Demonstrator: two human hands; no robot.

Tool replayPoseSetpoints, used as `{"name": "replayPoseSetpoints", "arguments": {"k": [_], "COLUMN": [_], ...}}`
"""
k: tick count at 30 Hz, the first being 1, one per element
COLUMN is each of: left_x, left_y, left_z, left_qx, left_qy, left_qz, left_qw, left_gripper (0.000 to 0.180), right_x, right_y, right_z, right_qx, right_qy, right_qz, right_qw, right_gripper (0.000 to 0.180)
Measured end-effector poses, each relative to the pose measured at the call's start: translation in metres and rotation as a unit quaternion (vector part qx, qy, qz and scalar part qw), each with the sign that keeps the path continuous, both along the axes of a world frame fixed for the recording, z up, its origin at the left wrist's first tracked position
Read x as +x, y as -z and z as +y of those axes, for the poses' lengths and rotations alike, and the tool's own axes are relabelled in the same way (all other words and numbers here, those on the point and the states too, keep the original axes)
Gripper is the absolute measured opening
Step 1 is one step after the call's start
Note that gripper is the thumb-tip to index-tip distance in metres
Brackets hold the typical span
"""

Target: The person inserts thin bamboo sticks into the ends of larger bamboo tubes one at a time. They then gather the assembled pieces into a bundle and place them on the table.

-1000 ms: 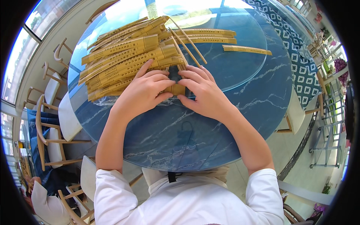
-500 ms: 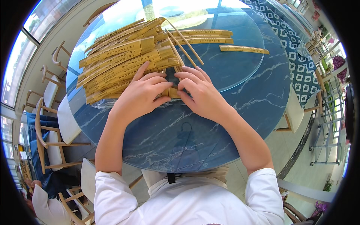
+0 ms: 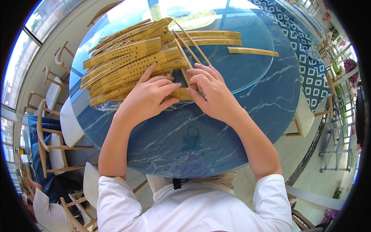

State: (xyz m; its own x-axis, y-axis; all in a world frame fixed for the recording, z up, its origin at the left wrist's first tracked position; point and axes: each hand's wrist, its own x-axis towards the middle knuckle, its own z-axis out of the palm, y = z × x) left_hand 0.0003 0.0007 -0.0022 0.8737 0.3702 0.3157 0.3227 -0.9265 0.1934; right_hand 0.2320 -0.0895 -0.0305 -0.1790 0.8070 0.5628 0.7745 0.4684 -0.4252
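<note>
While both hands sit together at the near edge of the pile, the left hand (image 3: 148,96) lies palm-down w/ fingers curled over a paper chopstick sleeve (image 3: 181,94), thumb side pressing it from the left. Right hand (image 3: 211,91) meets it from the other side, fingertips pinching the same sleeve plus bare chopsticks (image 3: 189,42) that stick out diagonally toward the far side. So both are gripping that one sleeve, not loose.

The sleeve is at the front of a big heap of tan sleeves (image 3: 127,63) spread over the left-centre of the round blue marble table (image 3: 185,150), resting partly on a clear plastic sheet (image 3: 104,105). A few more sleeves (image 3: 210,38) lie on the glass turntable (image 3: 247,65) further back, and one single sleeve (image 3: 253,51) is apart on the right. Wooden chairs (image 3: 50,127) stand left of the table; patterned blue rug (image 3: 309,65) at right.
</note>
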Motion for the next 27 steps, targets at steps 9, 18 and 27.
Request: {"name": "replayPoseSetpoints", "arguments": {"k": [9,18,27], "left_x": [0.0014,0.0009,0.0004], "left_y": [-0.0010,-0.0024,-0.0032], "left_z": [-0.0030,-0.0023,-0.0023], "left_qx": [0.006,-0.006,-0.014], "left_qy": [0.003,0.009,0.008], "left_qz": [-0.011,-0.007,-0.007], "left_qw": [1.000,1.000,1.000], "left_gripper": [0.030,0.024,0.024], "right_x": [0.0022,0.0021,0.0026], "right_y": [-0.0027,-0.0033,-0.0030], "right_z": [-0.0044,-0.0044,-0.0045], "right_qx": [-0.024,-0.026,-0.031], "right_qy": [-0.016,-0.023,-0.019], "right_qz": [-0.078,-0.069,-0.055], "right_qw": [0.997,0.997,0.998], "right_gripper": [0.036,0.029,0.029]}}
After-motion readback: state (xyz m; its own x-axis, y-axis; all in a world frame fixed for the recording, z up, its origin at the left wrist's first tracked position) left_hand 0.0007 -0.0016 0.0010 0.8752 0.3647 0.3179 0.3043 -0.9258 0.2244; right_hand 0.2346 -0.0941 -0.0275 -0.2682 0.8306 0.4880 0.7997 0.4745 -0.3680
